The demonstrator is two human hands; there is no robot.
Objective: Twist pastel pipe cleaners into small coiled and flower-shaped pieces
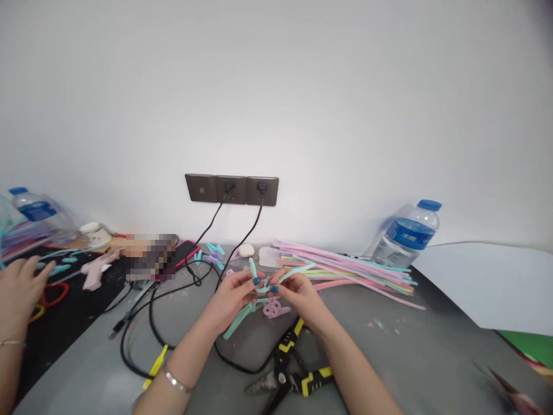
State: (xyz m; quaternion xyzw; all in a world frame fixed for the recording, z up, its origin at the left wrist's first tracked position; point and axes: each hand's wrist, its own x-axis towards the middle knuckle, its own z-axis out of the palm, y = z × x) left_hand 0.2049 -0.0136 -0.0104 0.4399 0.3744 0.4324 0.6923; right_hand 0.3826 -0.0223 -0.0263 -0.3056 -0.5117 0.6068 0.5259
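Observation:
A mint-green pipe cleaner [262, 290], bent in the middle, runs between my two hands above the grey table. My left hand [235, 300] pinches it between thumb and fingers, and one end sticks up past the fingertips. On the other side my right hand [298, 294] also grips it, with a length slanting up to the right. More mint-green pipe cleaner [240, 320] hangs below my left fingers; whether it joins the held piece I cannot tell. A curled pink pipe cleaner shape [275, 309] lies just under my hands. Yellow-and-black pliers [283, 377] lie nearer, between my forearms.
Pink and multicoloured pipe cleaners [345, 265] lie along the wall beside a leaning water bottle [408, 233]. Black cables [151, 311] loop across the left. Another person's hand [19, 288] is at far left, near scissors [55, 294] and a pink glue gun [95, 270].

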